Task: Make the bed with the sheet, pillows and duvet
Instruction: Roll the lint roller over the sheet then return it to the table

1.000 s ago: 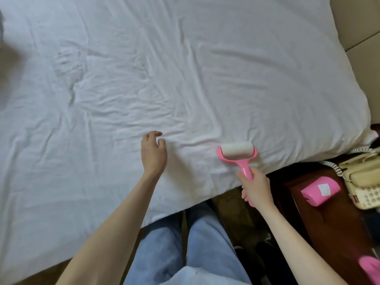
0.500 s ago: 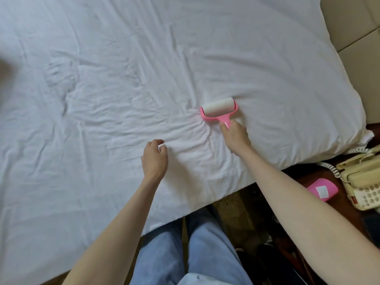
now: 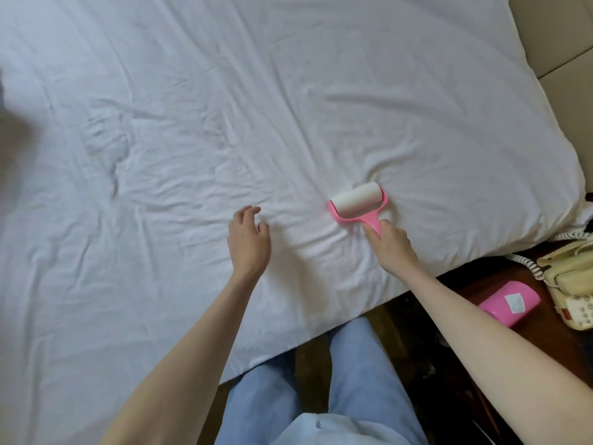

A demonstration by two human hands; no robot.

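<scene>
A wrinkled white sheet [image 3: 224, 123] covers the bed and fills most of the head view. A pink lint roller [image 3: 357, 200] with a white sticky drum lies on the sheet near the bed's near edge. My right hand [image 3: 393, 245] grips its pink handle from behind. My left hand [image 3: 248, 242] rests on the sheet to the left of the roller, fingers loosely curled, holding nothing. The sheet's right corner bulges over the mattress [image 3: 552, 187]. No pillows or duvet are in view.
A dark wooden nightstand [image 3: 465, 290] stands right of the bed with a pink roller cover [image 3: 510, 303] and a cream corded telephone [image 3: 571, 284] on it. A beige headboard panel [image 3: 558, 33] is at the top right. My blue-trousered legs [image 3: 321, 380] stand against the bed's edge.
My right hand pushed the roller from the bed's edge out across the sheet, then drew it back a little toward me. My left hand stayed in place, its fingers lifting slightly.
</scene>
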